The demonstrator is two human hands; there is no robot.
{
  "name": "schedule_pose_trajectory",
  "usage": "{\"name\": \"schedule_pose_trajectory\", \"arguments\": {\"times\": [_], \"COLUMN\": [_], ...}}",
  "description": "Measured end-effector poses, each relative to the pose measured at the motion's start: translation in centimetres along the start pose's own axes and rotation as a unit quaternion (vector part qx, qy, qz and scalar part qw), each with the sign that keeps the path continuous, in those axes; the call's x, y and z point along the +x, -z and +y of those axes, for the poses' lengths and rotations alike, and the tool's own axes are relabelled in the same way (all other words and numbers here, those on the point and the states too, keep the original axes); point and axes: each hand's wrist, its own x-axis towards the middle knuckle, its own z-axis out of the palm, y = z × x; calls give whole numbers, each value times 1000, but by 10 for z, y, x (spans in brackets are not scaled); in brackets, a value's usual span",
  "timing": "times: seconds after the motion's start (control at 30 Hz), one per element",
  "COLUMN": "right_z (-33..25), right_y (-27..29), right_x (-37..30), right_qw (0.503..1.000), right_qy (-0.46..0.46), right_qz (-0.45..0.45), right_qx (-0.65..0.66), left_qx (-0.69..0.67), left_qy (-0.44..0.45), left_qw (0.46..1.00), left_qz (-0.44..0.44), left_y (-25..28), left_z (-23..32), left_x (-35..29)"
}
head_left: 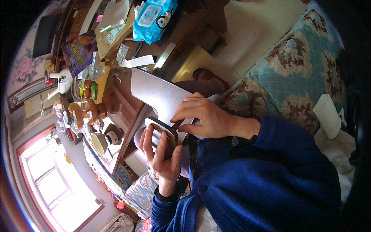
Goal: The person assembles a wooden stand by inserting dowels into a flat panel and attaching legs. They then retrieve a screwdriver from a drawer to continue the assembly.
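Note:
My left hand (164,158) is closed around a rounded, dark-edged object (157,134) with a shiny, pale face. Its exact kind I cannot make out. My right hand (210,118) reaches in from the right, thumb and forefinger bent together at a small dark brown piece (177,124) by that object's edge. Whether this piece is separate or part of the object is unclear. Beneath both hands, a flat silver-white board (156,89) with rounded corners and a dark rim extends across my lap, toward the wooden table.
On the wooden table (199,23) lie a blue wipes pack (154,21), a purple bag (80,53), a cardboard box (112,36) and tape rolls (76,116). A beige lamp-like cup (99,143) stands farther left. The patterned sofa (286,65) is at right, a white roll (327,115) on it.

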Motion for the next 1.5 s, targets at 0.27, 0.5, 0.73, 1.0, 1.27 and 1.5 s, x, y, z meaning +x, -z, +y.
{"name": "schedule_pose_trajectory", "arguments": {"times": [0.27, 0.5, 0.73, 1.0, 1.27, 1.5], "right_z": [2, 4, 7, 9, 6, 5], "right_y": [-3, -4, -2, -1, -1, 0], "right_x": [1, 1, 1, 0, -1, -1], "right_qw": [999, 999, 999, 999, 999, 1000], "right_qy": [3, 11, 17, 23, 20, 12], "right_qz": [-7, 6, -1, -8, -5, -8], "right_qx": [45, 34, 35, 22, 26, 6], "left_qx": [32, 5, 58, 138, 86, 113], "left_qy": [-18, 11, -17, -180, -11, -18], "left_qw": [999, 1000, 998, 973, 994, 989], "left_qz": [24, -5, -15, -35, -73, -97], "left_y": [7, 18, 16, 21, 26, 27], "left_z": [7, 17, 25, 17, 22, 37], "left_x": [13, 37, 45, 56, 53, 56]}}
